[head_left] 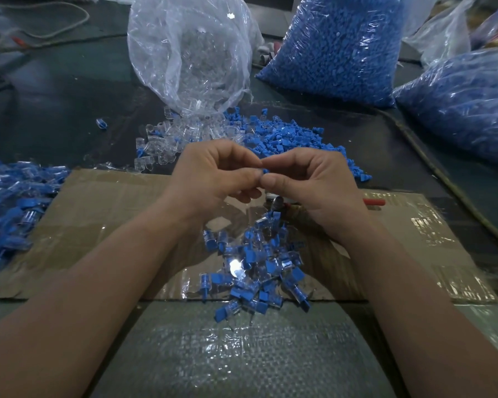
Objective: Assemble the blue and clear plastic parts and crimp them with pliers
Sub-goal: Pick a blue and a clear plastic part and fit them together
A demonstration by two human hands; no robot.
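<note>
Above the worktop (69, 90), left hand (213, 170) and right hand (308, 179) each have their grip pinched on one small blue and clear part (263, 171), its axis running nine to three o'clock, while the pliers (373, 201) lie nearer the right hand, at four o'clock.

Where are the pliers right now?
In the head view, the pliers lie on the cardboard sheet right of centre, mostly hidden behind the right hand; only a red handle tip shows, beyond the pile of assembled parts.
</note>
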